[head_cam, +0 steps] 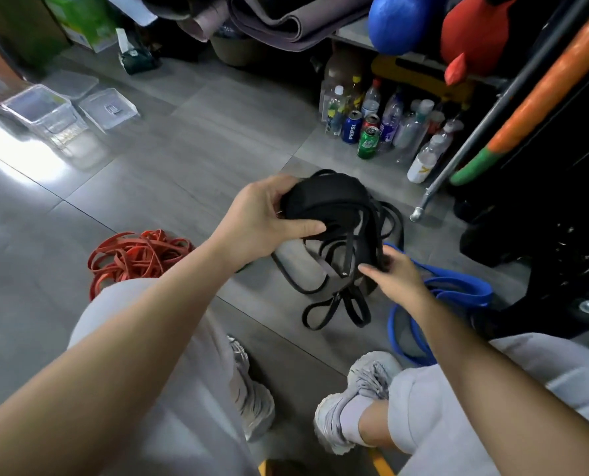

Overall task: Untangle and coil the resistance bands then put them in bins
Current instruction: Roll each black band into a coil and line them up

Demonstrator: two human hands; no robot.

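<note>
- Up off the floor point(183, 159), about mid-frame, the left hand point(262, 218) is clenched around a wad of black bands point(327, 201). Thumb is laid across the front of the bundle and the fingers are curled over the top.
- Only the top of that bundle is bunched up. A bunch of loops hang loose below it, and the lowest couple are down on the tiles just ahead of the shoes point(354, 403).
- The right hand point(397, 280) is lower and to the right, in among the hanging strands, fingertips right on them. Honestly can't tell if it's pinching a strand or just touching, the fingers are a bit blurred.
- The red bands point(135, 255) are in a messy heap on the floor on the left, partly hidden behind the left knee.
- The blue bands point(458, 290) are lying on the floor on the right, just behind the right hand and wrist, also in loose loops.
- The clear bins point(59, 128) sit on the floor at the far upper left, well apart from all three piles. Nothing band-coloured shows inside them.
- Background stuff: a cluster of bottles and cans point(368, 132) stands on the floor upper right, with rolled mats point(286, 22) and a blue ball point(399, 22) above that.
</note>
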